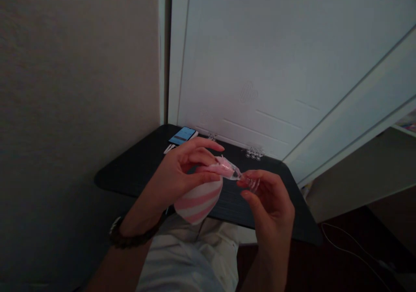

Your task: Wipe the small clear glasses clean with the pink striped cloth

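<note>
My left hand (191,164) is closed on a pink-and-white striped cloth (198,201); its loose part hangs below the fingers past the table's front edge. A pink end of the cloth lies in or against a small clear plastic piece (234,170) shaped like a cup with a narrow stem; I cannot tell whether it is inside. My right hand (268,201) pinches the ridged, see-through end of that piece between thumb and fingers. Both hands are above the black table, close together, with the clear piece between them. The right fingers partly cover the ridged end.
On the black table (130,170) lies a phone (182,135) with a lit screen, beside small white items (169,148). Several small clear pieces (255,153) are grouped at the back, with another clear cluster (212,136) further left. A white panel (260,66) rises behind the table.
</note>
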A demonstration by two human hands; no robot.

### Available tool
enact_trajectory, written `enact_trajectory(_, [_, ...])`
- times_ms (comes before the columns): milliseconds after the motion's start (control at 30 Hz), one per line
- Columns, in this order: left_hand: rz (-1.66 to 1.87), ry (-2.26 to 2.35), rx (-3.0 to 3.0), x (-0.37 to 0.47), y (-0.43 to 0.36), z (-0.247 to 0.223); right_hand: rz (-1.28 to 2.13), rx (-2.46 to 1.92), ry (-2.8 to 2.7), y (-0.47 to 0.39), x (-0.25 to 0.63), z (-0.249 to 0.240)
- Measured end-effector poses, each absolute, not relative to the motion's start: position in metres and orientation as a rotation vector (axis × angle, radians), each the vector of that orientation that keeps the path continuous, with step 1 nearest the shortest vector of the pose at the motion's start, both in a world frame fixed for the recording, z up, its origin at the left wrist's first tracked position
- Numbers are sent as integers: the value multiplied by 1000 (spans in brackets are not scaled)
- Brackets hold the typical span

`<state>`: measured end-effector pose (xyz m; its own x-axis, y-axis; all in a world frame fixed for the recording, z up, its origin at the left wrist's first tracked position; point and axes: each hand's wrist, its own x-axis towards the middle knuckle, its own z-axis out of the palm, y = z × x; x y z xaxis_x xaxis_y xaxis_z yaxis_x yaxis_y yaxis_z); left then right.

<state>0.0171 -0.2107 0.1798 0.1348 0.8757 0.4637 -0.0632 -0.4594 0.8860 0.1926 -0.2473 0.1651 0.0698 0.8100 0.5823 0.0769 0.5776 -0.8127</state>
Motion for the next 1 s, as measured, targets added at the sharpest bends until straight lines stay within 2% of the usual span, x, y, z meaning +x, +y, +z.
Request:
enact_trajectory(267, [1480,873,1583,16,-215,186,775,-936,-1328,-244,193,166])
enact_trajectory(533, [1606,854,1505,23,-202,173,932,-1001,-1440,-231,187,151])
enact_trajectory(733, [1540,864,1524,40,-185,161,1027,-1030,-1515,-207,174,129])
enact_trajectory(1000, [1428,836,1284,51,-160,135,1155,-955,-1256,-166,171,88])
